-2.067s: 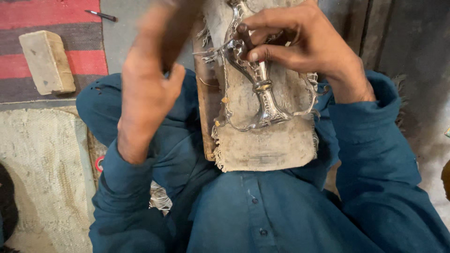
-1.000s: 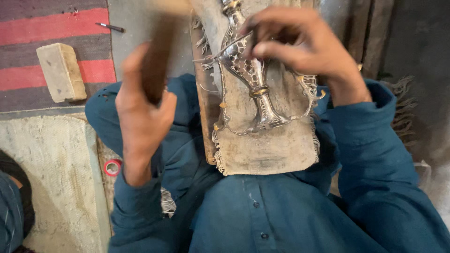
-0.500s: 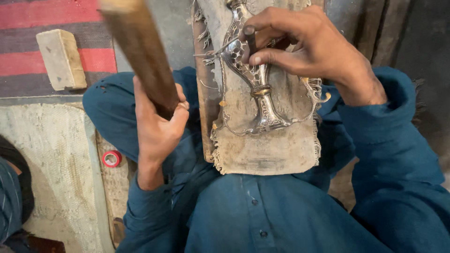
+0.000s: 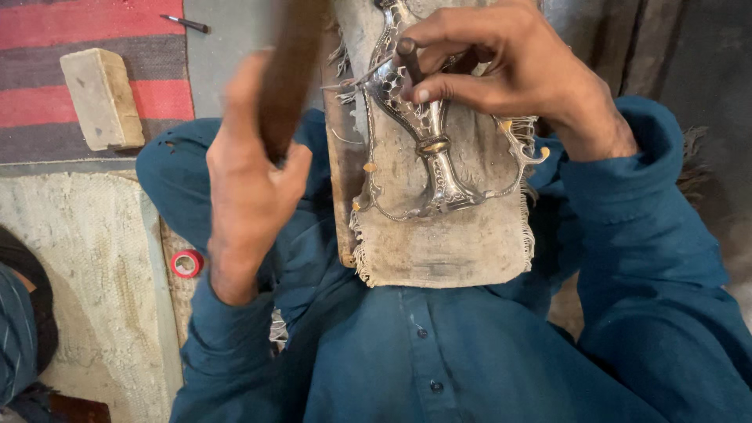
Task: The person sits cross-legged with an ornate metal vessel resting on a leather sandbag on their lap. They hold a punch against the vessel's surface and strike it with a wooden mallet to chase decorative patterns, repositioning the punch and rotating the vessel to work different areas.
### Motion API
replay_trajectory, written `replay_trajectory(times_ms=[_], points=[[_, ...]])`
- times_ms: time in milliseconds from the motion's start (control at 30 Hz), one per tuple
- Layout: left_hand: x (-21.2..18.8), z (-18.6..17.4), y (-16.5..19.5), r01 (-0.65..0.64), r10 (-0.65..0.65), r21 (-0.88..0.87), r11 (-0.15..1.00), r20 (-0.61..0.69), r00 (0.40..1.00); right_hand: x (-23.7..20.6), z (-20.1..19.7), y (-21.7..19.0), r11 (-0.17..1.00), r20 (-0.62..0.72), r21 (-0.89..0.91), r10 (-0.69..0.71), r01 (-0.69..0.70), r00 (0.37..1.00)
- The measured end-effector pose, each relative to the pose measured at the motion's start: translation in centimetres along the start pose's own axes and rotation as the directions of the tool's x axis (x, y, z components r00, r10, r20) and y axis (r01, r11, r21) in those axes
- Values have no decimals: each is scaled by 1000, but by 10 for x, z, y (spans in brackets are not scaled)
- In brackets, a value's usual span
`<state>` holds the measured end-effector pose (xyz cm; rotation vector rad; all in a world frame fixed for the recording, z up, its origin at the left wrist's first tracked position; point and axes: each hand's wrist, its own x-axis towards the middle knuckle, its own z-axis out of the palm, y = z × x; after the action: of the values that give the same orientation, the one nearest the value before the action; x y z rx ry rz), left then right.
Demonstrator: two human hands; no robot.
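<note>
On frayed cloth: ornate silver piece, right hand pinching punch.

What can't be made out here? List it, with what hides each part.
Head view:
- Wooden mallet in the left hand: its head is cut off by the top edge and blurred.
- Punch in the right hand: its tip is hidden by the fingers.
- Silver ornament: its top is under the right hand and cut off by the top edge.
</note>
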<state>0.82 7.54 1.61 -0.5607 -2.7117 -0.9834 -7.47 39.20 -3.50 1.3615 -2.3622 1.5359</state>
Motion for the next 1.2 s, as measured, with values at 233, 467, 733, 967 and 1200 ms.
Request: replay_trajectory(times_ms=[233, 467, 733, 967, 1200], points=[[20, -8, 9, -93, 86, 132, 987, 60, 995, 2, -1, 2, 1000, 8, 22, 12, -12, 1000], [25, -6, 10, -68, 55, 280, 958, 57, 997, 2, 0, 0, 999, -7, 12, 52, -52, 999], [22, -5, 5, -115, 79, 441, 890, 98, 992, 5, -2, -3, 996, 5, -38, 76, -76, 997], [28, -8, 3, -137, 136, 293, 946, 26, 990, 2, -3, 4, 998, 18, 35, 46, -47, 999], [31, -10, 7, -67, 50, 334, 940, 59, 997, 3, -4, 8, 998, 34, 42, 35, -37, 999]])
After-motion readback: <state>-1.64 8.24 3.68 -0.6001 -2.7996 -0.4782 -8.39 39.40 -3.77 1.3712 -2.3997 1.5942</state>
